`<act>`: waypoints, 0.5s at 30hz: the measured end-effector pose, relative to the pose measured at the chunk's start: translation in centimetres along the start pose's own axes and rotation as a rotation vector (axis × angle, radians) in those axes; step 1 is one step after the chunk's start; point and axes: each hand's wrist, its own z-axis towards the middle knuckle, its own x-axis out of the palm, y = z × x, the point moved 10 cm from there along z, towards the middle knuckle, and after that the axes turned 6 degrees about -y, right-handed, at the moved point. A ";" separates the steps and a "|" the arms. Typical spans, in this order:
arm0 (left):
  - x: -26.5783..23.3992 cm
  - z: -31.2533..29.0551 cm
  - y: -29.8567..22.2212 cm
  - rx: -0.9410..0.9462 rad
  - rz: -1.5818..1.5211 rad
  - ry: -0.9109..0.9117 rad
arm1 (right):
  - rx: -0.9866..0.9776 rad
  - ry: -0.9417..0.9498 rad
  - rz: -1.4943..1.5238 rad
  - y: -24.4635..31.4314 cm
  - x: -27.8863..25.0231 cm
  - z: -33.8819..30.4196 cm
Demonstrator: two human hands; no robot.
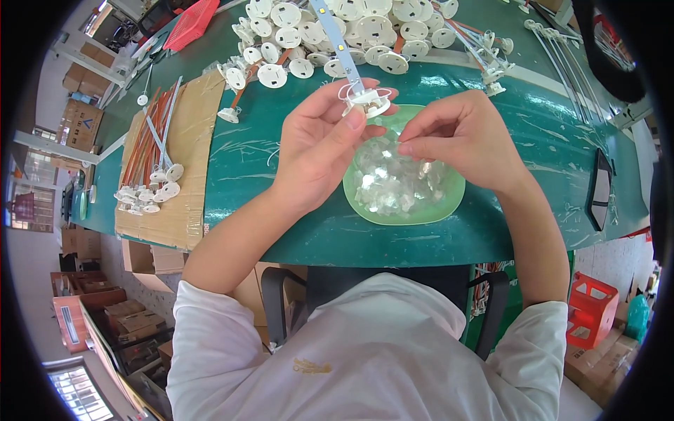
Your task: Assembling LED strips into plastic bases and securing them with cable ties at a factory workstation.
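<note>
My left hand (319, 137) grips an LED light strip assembly (370, 104) by its round white end cap, with thin white wires looping at the cap. The strip (335, 38) rises away from me, showing small yellow LEDs. Close to its right, my right hand (460, 133) hovers over a light green bowl (405, 217), thumb and forefinger pinched together. Whatever lies between those fingertips is too small to make out. Many thin, clear, shiny flakes (397, 179) fill the bowl.
Behind my hands is a large heap of white round-capped pieces (365, 28). More strips (151, 165) lie on cardboard (186, 168) at the left. A dark phone-like object (599, 189) rests at the right of the green table (295, 242). A red basket (193, 24) sits far left.
</note>
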 end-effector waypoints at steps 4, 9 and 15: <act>0.2 0.1 0.1 -0.002 -0.058 0.005 | -0.226 -0.040 -0.120 1.7 -0.2 -0.3; 1.1 0.2 -1.0 0.026 -0.115 0.016 | -0.443 -0.090 -0.214 3.7 0.2 -1.2; 2.5 -3.1 -6.1 0.222 -0.064 -0.118 | -0.689 -0.237 -0.457 9.6 1.7 -6.3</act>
